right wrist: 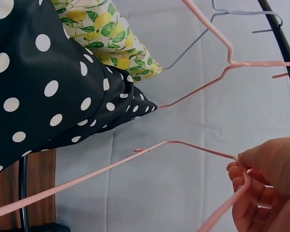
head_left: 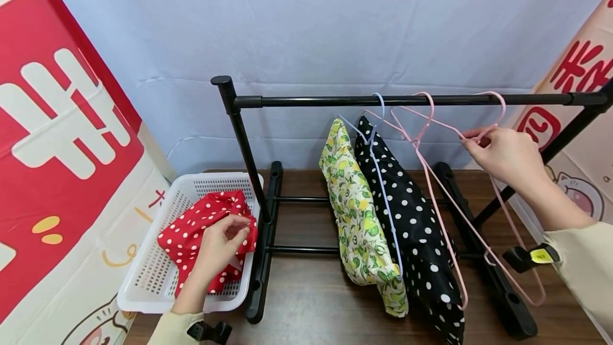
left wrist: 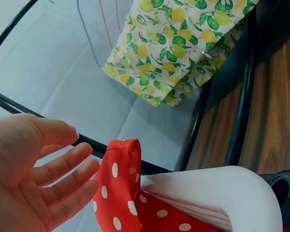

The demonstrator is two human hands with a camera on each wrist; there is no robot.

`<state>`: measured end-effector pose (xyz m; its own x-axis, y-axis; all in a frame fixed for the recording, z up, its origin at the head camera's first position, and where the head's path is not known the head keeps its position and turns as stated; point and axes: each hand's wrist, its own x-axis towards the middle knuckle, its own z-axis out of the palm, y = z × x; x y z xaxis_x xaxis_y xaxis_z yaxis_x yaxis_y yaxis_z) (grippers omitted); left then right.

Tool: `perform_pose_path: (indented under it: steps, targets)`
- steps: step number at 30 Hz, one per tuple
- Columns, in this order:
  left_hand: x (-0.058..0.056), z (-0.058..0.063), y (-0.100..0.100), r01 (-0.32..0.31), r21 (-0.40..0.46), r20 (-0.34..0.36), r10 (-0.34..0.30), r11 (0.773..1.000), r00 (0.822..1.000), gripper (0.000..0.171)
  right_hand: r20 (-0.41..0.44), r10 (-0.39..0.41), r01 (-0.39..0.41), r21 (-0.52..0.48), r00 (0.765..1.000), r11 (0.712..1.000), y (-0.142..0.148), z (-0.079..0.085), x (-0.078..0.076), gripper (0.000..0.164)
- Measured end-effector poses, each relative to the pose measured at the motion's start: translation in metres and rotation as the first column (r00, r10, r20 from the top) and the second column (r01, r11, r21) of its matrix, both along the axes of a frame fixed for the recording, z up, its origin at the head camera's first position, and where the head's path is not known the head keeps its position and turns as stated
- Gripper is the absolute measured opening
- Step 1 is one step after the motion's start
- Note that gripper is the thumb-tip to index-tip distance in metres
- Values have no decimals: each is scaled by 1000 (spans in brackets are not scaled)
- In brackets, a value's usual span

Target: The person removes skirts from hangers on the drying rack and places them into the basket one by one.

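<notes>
Head: left hand (head_left: 222,238) near basket rim (head_left: 249,270)

head: high, forward-down, wide | left wrist: near, forward-right | right wrist: near, forward-left | wrists share lemon-print cloth (head_left: 351,201)

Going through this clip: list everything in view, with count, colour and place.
Rack: 1, black, on the table
Blue hanger: 1, pale blue, on the bar
Pink hangers: 2, pink, on the bar
Lemon-print cloth: 1, white, yellow and green, on the blue hanger
Black cloth: 1, white-dotted, on a pink hanger
Red cloth: 1, white-dotted, in the basket
Basket: 1, white, left
Table: 1, brown, below
Sheet: 1, pale blue, behind
Printed panels: 2, multicoloured, either side
Wrist cameras: 2, black, on the wrists
Sleeves: 2, cream
Left hand: 1, bare, at the red cloth
Right hand: 1, bare, pinching the bare pink hanger
</notes>
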<state>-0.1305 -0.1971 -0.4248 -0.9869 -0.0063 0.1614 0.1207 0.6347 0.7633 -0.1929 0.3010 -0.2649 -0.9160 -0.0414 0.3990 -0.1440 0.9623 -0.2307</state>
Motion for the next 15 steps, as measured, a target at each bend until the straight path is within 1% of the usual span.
perform_pose_path:
  steps: [6, 12, 15]
  targets:
    - [-6, -3, 0, 11, 3, -3, -11, 1000, 1000, 22, -10, -6, 6, -6, 1000, 1000, 2, -2, -3, 27]
    - [-9, -6, 4, 19, 32, -10, -19, 999, 1000, 20, -10, -6, 6, -22, 1000, 1000, 1, -4, -5, 27]
    - [-10, -7, 7, 11, 43, -1, -11, 999, 1000, 20, -19, -4, 3, -23, 1000, 1000, 1, -5, -5, 26]
